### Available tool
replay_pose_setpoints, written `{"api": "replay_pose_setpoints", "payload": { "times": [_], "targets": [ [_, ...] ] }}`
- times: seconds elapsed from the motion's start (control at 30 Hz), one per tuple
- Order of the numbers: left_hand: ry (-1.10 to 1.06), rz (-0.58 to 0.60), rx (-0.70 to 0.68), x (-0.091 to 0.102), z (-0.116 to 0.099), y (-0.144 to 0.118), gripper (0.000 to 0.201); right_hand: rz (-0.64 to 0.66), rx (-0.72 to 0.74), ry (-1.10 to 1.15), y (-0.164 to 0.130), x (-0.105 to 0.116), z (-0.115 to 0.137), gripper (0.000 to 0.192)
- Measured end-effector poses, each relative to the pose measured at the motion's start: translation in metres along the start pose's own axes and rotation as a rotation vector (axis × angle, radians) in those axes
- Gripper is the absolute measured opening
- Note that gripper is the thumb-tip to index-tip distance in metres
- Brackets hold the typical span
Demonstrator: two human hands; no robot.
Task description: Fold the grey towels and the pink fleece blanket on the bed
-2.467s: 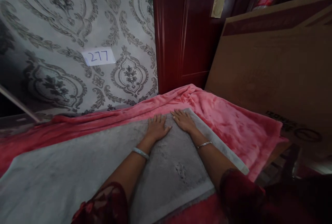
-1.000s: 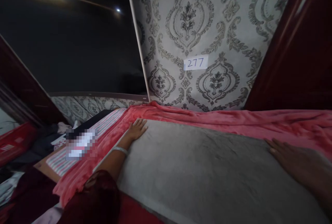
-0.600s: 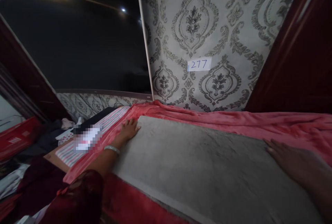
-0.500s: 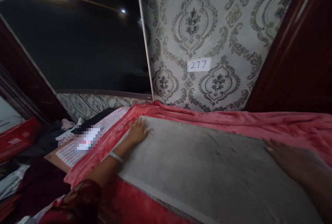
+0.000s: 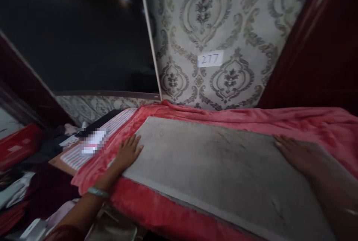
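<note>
A folded grey cloth (image 5: 207,166) lies spread in a long, flat rectangle on a red plush blanket (image 5: 165,211). My left hand (image 5: 128,153) rests at the cloth's left edge, palm down, fingers spread. My right hand (image 5: 296,155) lies palm down over the cloth's far right part, its fingers stretched toward the far edge. Neither hand grips anything. Small creases mark the cloth's surface, and its layers show along the near edge.
A striped cloth (image 5: 75,157) with a blurred item (image 5: 93,142) lies left of the blanket. Behind stand a large black screen (image 5: 92,40) and a patterned wall with a paper label (image 5: 210,59) reading 277. Clothes and a red box (image 5: 19,146) are at far left.
My left hand has slid from the cloth's far left corner down along its left edge, toward me. My right hand remains on the right part. The view has shifted slightly.
</note>
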State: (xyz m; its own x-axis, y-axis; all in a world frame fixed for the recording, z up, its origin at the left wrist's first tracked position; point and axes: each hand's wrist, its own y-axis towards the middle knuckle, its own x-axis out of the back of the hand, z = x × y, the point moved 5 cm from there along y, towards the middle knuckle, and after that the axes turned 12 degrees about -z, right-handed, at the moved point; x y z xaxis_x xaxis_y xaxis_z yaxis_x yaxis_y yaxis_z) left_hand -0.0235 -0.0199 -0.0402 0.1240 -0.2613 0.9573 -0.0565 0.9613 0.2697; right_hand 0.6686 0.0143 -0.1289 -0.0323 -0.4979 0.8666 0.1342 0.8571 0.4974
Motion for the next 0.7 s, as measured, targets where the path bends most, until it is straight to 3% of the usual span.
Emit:
{"api": "replay_pose_setpoints", "payload": {
  "times": [0.1,0.17,0.23,0.33,0.43,0.5,0.6,0.7],
  "targets": [
    [0.059,0.040,0.050,0.005,-0.007,0.011,0.062,0.193,-0.119,0.055,0.000,0.024,0.020,0.066],
    [0.070,0.010,-0.023,0.012,-0.038,0.025,0.064,0.214,-0.156,0.065,0.003,0.040,0.030,0.063],
    [-0.002,-0.026,-0.206,0.022,-0.092,0.039,0.065,0.205,-0.167,0.076,0.006,0.051,0.035,0.060],
    [-0.195,0.017,-0.502,0.036,-0.197,0.053,0.064,0.200,-0.183,0.091,0.006,0.059,0.037,0.059],
    [-0.333,0.031,-0.625,0.049,-0.291,0.066,0.066,0.217,-0.188,0.111,0.006,0.060,0.037,0.059],
    [-0.392,0.023,-0.692,0.051,-0.338,0.071,0.066,0.213,-0.185,0.121,0.007,0.061,0.037,0.059],
    [-0.404,0.034,-0.799,0.040,-0.374,0.072,0.064,0.202,-0.185,0.129,0.009,0.061,0.037,0.059],
    [-0.385,0.033,-0.835,0.018,-0.378,0.069,0.060,0.209,-0.186,0.133,0.010,0.062,0.036,0.059]
  ]
}}
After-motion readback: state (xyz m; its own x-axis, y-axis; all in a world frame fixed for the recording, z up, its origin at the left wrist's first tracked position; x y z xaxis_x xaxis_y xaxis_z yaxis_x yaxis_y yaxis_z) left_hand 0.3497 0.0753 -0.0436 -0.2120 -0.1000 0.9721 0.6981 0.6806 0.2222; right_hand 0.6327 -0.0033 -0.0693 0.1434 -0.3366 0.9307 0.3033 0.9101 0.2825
